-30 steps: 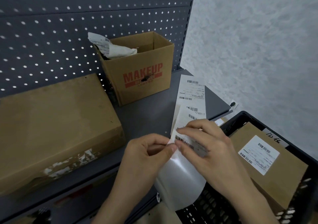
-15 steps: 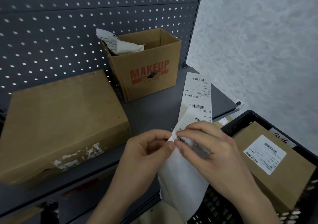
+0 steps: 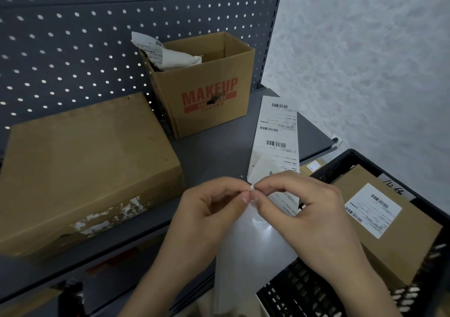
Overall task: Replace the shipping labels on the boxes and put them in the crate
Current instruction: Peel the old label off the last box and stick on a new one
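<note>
I see left hand (image 3: 207,209), right hand (image 3: 314,209) fingers (image 3: 272,180) pinching one corner of white barcoded paper label strip (image 3: 277,131) over dark shelf (image 3: 219,151); right grip just slid off label face. Peel starting, I judge.

we've moved left hand (image 3: 209,209) and right hand (image 3: 309,207) pinches onto the label strip (image 3: 275,134) corner, right fingers (image 3: 280,182) off the print, more backing (image 3: 248,255) hanging beside the crate (image 3: 304,294)

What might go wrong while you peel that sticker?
The left hand and right hand pinch one small corner of the label strip, so it might tear or fold onto itself. The big box has torn label scraps on its front side; a new label stuck there may wrinkle.
</note>
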Demonstrator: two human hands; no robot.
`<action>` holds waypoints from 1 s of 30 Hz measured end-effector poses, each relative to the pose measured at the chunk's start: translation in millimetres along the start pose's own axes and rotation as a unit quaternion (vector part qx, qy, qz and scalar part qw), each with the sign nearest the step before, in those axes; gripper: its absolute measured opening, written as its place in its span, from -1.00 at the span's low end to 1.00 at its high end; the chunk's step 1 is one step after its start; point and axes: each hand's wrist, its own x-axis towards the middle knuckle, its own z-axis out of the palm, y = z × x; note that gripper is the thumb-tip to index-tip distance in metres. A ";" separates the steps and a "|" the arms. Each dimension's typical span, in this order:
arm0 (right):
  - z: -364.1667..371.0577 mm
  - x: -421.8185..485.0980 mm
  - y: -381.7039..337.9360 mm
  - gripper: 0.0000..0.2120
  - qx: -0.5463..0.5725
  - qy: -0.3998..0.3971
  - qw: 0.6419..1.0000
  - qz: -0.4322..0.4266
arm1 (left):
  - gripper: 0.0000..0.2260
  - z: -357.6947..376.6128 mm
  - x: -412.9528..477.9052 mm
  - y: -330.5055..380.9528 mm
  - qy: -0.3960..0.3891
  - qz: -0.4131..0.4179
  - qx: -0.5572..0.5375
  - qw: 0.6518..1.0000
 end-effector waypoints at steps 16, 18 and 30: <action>0.1 5.0 1.1 -0.82 0.104 0.039 0.986 0.120 | -0.88 -8.1 2.9 -7.2 0.024 -0.035 0.068 0.997; -0.3 6.9 1.0 -0.79 0.126 0.054 0.983 0.124 | -0.84 -8.7 3.9 -10.7 0.041 -0.052 0.073 0.995; -3.8 13.1 13.2 -0.77 0.156 0.111 0.973 0.129 | -0.84 -7.5 7.1 -35.7 0.112 -0.120 0.171 0.971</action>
